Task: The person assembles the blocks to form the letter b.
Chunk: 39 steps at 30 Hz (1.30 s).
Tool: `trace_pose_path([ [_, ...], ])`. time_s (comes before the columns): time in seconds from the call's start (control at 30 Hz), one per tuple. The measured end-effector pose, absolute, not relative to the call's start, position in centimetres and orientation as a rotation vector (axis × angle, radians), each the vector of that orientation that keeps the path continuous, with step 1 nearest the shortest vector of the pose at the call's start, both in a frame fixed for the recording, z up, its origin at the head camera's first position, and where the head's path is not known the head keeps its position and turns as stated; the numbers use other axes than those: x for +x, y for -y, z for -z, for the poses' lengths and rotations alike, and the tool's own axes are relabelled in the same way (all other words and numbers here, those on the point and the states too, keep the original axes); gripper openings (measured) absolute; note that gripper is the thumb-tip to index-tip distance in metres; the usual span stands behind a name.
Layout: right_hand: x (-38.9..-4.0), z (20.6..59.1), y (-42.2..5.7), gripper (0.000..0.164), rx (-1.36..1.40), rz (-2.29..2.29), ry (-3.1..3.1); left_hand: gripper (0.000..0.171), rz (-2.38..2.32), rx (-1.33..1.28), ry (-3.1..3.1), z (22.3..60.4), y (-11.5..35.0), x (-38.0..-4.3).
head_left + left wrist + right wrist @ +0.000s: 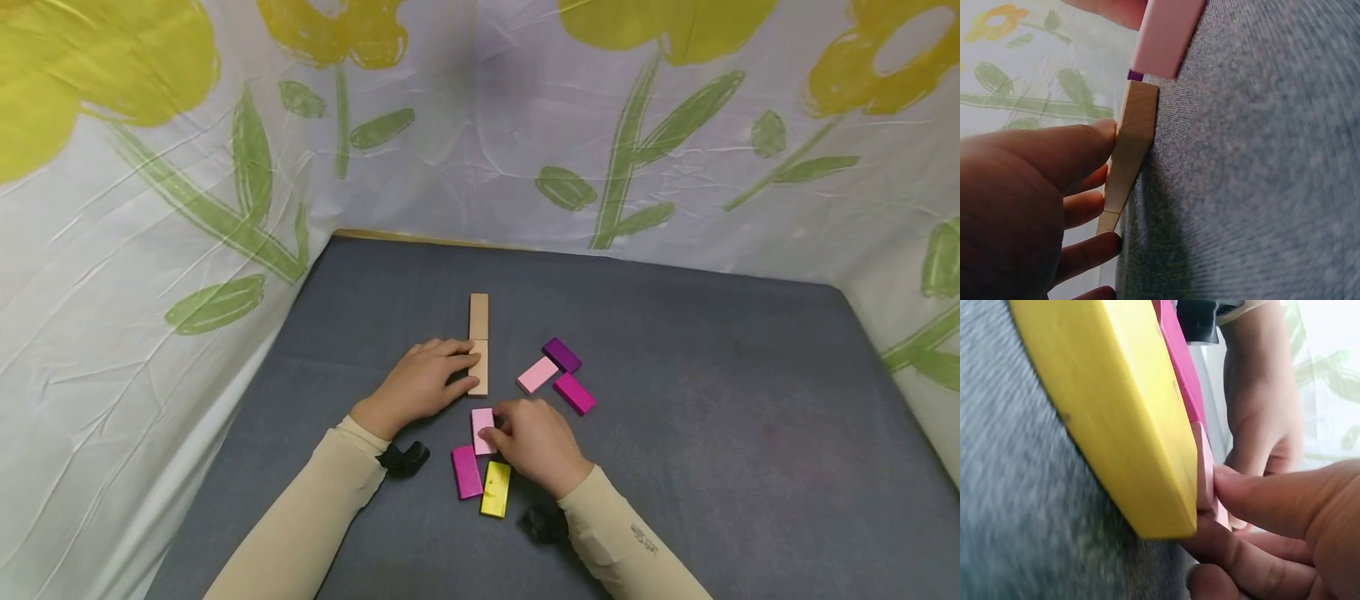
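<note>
Two plain wooden blocks lie end to end in a line, the far block (pixel 478 315) beyond the near block (pixel 482 371). My left hand (pixel 423 377) rests beside them, its fairly straight fingers and thumb touching the near block's left side. Closer to me, my right hand (pixel 542 440) pinches a light pink block (pixel 482 427) between thumb and fingers; the right wrist view shows the thumb (pixel 1254 497) on its face. Just below that lie a magenta block (pixel 467 472) and a yellow block (pixel 495 490), close to the pink one's near end.
Right of the wooden blocks sits a loose group: a purple block (pixel 562 355), another pink block (pixel 537 375) and a second magenta block (pixel 575 393). All lie on a dark grey cloth-covered table (pixel 712 433). White curtains with printed flowers (pixel 480 167) stand around its back and sides.
</note>
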State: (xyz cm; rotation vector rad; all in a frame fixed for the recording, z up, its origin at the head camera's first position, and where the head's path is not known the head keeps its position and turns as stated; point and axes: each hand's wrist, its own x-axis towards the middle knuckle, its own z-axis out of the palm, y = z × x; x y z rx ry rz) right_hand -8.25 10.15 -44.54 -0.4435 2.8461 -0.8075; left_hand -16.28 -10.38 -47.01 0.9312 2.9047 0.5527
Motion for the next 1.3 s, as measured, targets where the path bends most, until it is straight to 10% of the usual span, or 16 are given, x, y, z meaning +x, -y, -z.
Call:
trace_pose_path([
  [1.3,-9.2,45.1,-8.8,0.036,-0.222,0.895,-2.832,0.047,-0.586,0.951,-2.898,47.3,10.6,-16.5],
])
